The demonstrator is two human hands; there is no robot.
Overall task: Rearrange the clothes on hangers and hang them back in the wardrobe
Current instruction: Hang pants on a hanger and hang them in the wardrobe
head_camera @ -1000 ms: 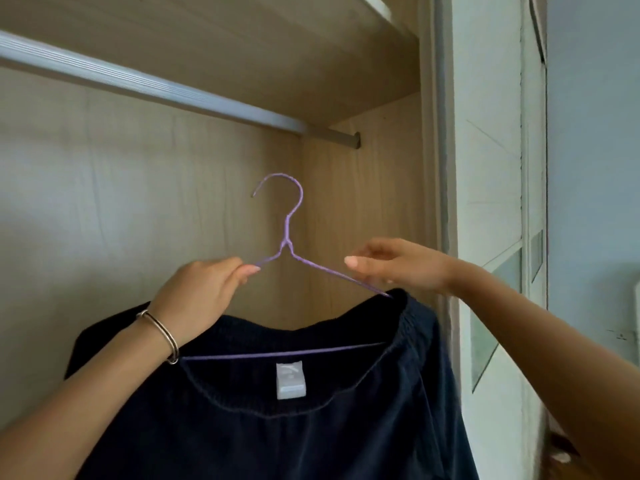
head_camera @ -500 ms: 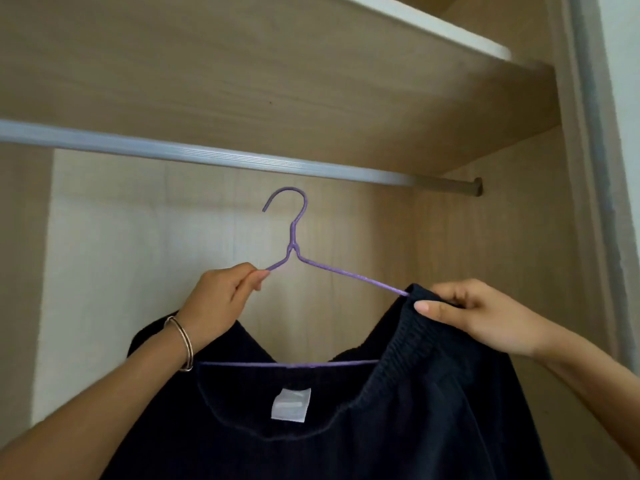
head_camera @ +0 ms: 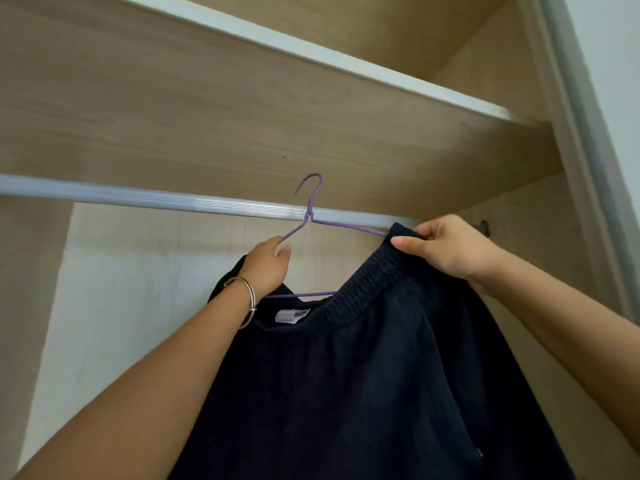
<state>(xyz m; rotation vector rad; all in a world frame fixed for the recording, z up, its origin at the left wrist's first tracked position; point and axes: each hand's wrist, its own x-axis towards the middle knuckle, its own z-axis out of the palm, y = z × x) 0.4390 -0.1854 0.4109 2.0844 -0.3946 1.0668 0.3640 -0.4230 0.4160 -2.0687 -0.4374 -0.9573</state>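
1. The thin purple wire hanger (head_camera: 313, 221) is held up in front of the ribbed silver metal wardrobe rail (head_camera: 145, 199), toward the rail's right end. Its hook rises above the rail's top edge but is not yet over it.
2. The dark navy ribbed-knit garment with an elastic waistband (head_camera: 374, 368) is draped on the hanger. A white label (head_camera: 291, 315) shows just below the hanger's bottom bar, and the cloth hangs down out of the view's lower edge.
3. The left hand (head_camera: 268, 265), a thin metal bangle (head_camera: 247, 299) on its wrist, has its fingers curled closed around the hanger's left sloping arm.
4. The right hand (head_camera: 446, 245) pinches the waistband's upper edge between thumb and fingers, right where the hanger's right arm disappears under the cloth.
5. Above, the pale wood-grain shelf (head_camera: 242, 109) leaves only modest room over the rail.
6. Judged step: the garment is arranged, and hanging is underway.
7. Next, the hook likely needs lifting a little, carrying over the rail, then lowering until it catches. Both grips should loosen only once the hook bears the weight, lest the cloth slide off.
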